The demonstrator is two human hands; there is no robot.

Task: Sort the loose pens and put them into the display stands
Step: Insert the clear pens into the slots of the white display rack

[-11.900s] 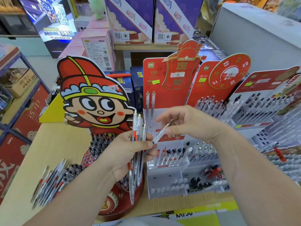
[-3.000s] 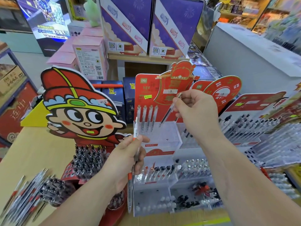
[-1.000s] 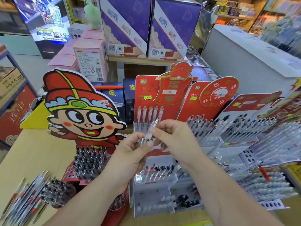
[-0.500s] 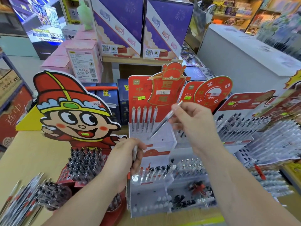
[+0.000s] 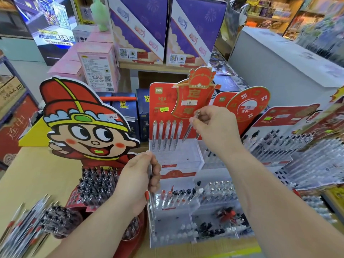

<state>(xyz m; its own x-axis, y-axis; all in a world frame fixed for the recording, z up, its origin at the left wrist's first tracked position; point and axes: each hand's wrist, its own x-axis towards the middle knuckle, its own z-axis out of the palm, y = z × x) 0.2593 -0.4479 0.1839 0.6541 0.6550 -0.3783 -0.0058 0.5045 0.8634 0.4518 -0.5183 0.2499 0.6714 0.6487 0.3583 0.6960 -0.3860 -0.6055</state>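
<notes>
My right hand [image 5: 214, 127] pinches a clear pen [image 5: 187, 132] by its top, its tip down at the top tier of the red display stand [image 5: 162, 101], just right of the row of several clear pens [image 5: 166, 135] standing there. My left hand [image 5: 137, 179] grips a pen with a red band [image 5: 149, 202], pointing down in front of the stand's lower tiers. A pile of loose pens [image 5: 24, 228] lies on the wooden table at the lower left.
A cartoon-face cardboard stand [image 5: 81, 127] full of black-capped pens [image 5: 96, 185] stands to the left. More red pen displays [image 5: 279, 142] crowd the right. Purple boxes [image 5: 137, 28] and pink boxes [image 5: 96, 66] stand behind. A white counter [image 5: 283, 58] is at the back right.
My right hand took a pen from my left hand, lifted it up and back, and now lowers its tip at the top tier. My left hand dropped slightly with what it still holds.
</notes>
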